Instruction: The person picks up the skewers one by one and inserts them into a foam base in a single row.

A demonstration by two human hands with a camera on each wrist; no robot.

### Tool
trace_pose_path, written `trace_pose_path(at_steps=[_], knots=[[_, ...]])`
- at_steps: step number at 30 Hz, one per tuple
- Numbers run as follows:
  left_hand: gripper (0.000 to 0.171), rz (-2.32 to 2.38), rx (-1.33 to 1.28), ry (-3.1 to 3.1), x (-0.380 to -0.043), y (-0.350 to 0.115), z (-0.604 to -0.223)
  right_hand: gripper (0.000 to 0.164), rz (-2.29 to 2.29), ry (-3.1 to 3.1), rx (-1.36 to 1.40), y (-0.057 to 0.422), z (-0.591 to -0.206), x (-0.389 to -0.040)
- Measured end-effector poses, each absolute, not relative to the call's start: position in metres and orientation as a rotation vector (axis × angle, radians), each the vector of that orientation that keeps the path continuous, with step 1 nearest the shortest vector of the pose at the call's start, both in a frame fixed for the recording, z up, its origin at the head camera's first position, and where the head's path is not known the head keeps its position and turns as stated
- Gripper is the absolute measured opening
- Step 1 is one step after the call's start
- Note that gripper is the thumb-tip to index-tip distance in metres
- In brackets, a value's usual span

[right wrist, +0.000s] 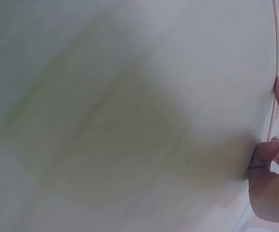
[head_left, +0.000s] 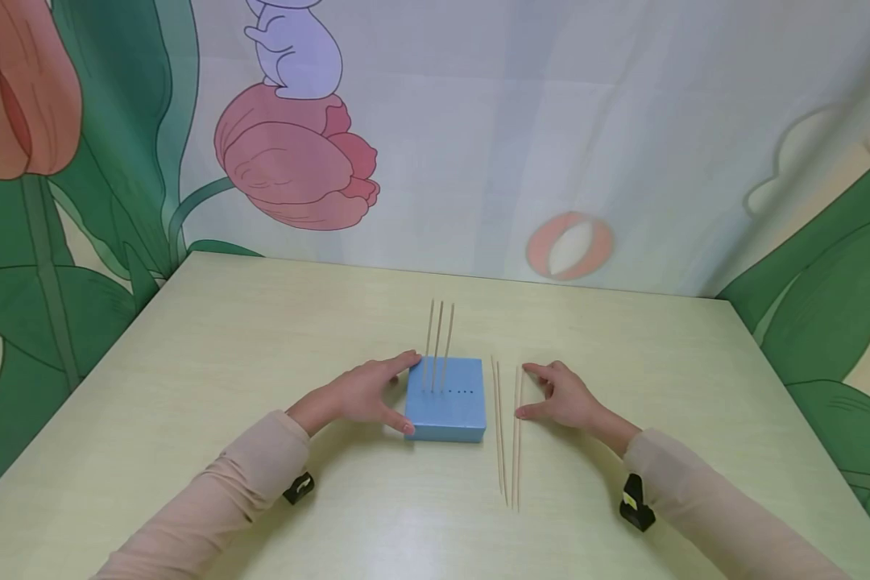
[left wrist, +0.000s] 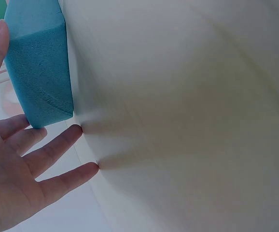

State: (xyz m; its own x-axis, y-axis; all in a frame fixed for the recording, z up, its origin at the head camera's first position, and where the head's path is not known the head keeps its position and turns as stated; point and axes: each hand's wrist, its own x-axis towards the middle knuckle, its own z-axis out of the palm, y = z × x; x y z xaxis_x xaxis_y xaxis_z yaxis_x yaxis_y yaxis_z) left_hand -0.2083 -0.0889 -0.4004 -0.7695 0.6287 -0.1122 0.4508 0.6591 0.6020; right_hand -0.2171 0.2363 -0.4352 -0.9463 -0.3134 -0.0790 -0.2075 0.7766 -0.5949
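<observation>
A blue foam block (head_left: 445,415) lies flat on the table, with three thin wooden sticks (head_left: 437,346) standing upright in its top. More small holes (head_left: 461,392) continue their row to the right. My left hand (head_left: 368,392) grips the block's left side, thumb at the near corner and fingers at the far corner; the left wrist view shows the other fingertips on the tabletop. To the block's right lie two loose pairs of sticks. My right hand (head_left: 567,396) touches the outer pair (head_left: 515,467) with thumb and index finger apart along its length.
The inner pair of sticks (head_left: 502,419) lies between the block and the outer pair. A pale wooden table (head_left: 261,322) extends around everything. Behind it hangs a printed curtain (head_left: 464,161) with flowers. Each wrist carries a small black device (head_left: 635,503).
</observation>
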Motion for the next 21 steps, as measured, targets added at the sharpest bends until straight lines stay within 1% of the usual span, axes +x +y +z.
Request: trace_pose_path(at_steps=[10, 17, 21], knots=[[0.102, 0.811, 0.868, 2.562, -0.2071, -0.0881, -0.3982, 0.068, -1.021, 2.751, -0.403, 0.236, -0.435, -0.2192], [0.102, 0.798, 0.89, 2.57, -0.208, -0.0893, -0.4006, 0.082, -0.989, 2.747, -0.405, 0.2361, -0.4352, -0.2174], [0.102, 0.805, 0.888, 2.564, -0.2078, -0.0902, -0.4014, 0.079, -0.946, 2.754, -0.447, 0.2369, -0.4353, -0.2175]])
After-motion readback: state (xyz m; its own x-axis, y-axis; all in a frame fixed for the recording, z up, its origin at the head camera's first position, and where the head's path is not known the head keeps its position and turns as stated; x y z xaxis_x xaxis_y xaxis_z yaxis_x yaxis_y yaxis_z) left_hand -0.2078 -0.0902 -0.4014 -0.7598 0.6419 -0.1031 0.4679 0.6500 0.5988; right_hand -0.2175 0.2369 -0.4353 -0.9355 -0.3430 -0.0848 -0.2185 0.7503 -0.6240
